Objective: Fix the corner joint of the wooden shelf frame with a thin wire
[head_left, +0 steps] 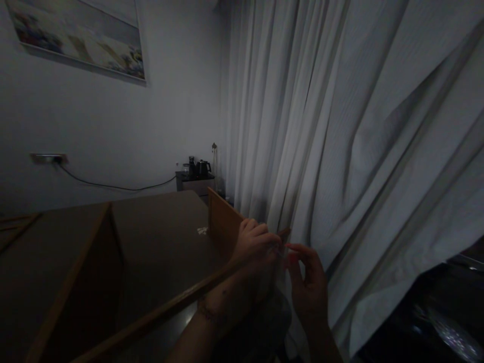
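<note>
The room is dim. My left hand (257, 244) rests on the corner of a brown wooden panel (223, 222), its fingers curled and pinched toward the right. My right hand (308, 282) is just beside it, fingers bent in a pinch with red-painted nails showing. Between the two hands something small and thin is held, too dark to name. Both hands are right at the edge of a long white curtain (340, 126), which hangs directly behind them.
A dark wooden surface (159, 237) with raised wooden edges spreads to the left. A small side table with a kettle (203, 167) stands by the far wall. A cable (113, 186) runs from a wall socket. A picture (79, 35) hangs upper left.
</note>
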`<state>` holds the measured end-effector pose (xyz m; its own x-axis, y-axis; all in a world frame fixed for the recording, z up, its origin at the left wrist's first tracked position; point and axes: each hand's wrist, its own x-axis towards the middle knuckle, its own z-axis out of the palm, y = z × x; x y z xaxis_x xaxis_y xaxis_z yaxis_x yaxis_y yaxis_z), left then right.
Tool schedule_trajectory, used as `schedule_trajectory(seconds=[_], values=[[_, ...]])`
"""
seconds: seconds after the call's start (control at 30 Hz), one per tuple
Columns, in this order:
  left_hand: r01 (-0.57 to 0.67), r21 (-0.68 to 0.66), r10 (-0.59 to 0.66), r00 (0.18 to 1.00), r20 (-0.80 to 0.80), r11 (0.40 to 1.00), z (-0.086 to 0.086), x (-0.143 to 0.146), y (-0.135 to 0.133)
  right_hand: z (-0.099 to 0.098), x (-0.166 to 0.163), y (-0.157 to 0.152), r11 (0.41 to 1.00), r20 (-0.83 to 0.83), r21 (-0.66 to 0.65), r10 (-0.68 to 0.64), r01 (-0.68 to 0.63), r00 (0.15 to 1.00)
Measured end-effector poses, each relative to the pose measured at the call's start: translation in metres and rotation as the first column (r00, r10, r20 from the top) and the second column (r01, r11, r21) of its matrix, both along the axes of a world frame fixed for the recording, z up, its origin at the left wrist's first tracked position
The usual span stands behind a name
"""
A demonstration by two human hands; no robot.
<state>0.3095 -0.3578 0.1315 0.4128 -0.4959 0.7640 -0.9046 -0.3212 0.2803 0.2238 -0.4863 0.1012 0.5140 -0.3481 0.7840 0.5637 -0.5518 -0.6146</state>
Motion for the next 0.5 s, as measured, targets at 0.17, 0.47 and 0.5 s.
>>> schedule_trajectory(seconds=[0.17,0.47,0.5], values=[[-0.024,-0.062,0.018,0.995,-0.093,0.998,-0.008,0.009,-0.006,0.005,0.0,0.002,0.999,0.034,-0.047,-0.008,0.01,0.999],[0.059,-0.063,-0.066,0.992,-0.111,0.996,-0.013,0.014,-0.003,0.004,0.0,0.001,0.998,0.023,-0.057,0.003,-0.002,1.0],[0.085,-0.056,-0.091,0.991,-0.096,0.995,-0.013,0.015,-0.002,0.004,0.001,0.001,0.998,0.027,-0.059,-0.003,0.004,1.0]])
